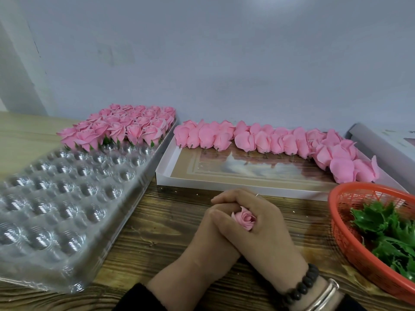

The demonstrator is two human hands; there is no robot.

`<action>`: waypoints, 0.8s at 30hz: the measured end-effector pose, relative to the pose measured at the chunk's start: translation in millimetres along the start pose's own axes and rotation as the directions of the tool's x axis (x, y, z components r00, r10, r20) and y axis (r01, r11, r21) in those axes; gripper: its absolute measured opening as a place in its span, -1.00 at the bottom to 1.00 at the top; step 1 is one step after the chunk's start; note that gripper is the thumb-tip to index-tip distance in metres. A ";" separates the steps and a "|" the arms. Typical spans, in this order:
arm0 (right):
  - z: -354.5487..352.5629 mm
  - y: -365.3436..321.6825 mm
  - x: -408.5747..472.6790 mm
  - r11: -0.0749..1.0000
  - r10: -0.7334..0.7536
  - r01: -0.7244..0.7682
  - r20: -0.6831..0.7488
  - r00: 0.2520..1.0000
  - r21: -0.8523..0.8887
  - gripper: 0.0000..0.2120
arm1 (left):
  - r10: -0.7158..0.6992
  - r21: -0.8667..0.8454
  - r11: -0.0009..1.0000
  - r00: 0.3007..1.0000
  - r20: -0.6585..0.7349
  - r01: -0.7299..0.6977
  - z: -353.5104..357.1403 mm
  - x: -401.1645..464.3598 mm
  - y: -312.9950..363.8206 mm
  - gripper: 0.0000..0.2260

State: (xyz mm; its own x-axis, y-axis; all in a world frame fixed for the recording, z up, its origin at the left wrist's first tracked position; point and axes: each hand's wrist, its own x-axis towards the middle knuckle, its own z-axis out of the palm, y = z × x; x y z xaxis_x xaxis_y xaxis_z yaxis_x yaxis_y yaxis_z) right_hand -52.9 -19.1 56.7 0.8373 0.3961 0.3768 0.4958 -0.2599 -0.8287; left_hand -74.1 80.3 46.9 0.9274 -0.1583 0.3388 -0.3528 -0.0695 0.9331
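Low centre, on the grained wooden table [170, 221]: left hand [213, 234] and right hand [267, 223] clasped, fingers curled close round a soft pink rose head [244, 218], bloom peeping out between them. Lower right, red mesh basket [332, 212] of jagged green leaves [370, 218]. Left, clear dimpled tray [67, 198], upright roses [121, 126] filling far rows. Beyond, shallow white box [161, 173], loose rose heads [265, 140] along the back edge.

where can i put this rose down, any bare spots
Bare table between the tray, the box and the held rose. The box floor is free in front of its roses. The tray's near cups are empty. Crowded: the tray's far rows, the box's back and right side, the basket of leaves.
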 end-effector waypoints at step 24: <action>6.7 0.5 -2.8 0.992 -0.114 0.105 -0.137 0.984 -0.073 -0.65 | 0.014 0.400 0.915 0.986 -0.167 0.055 -1.5 1.6 -10.5 -0.77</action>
State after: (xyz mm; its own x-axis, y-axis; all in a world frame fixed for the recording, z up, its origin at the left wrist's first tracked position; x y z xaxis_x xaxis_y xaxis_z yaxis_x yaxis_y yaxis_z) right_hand -56.6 -14.4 52.5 0.7991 0.2985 0.5219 0.5961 -0.2810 -0.7521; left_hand -68.7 82.3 37.8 0.9300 0.0077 0.3675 -0.3219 -0.4658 0.8243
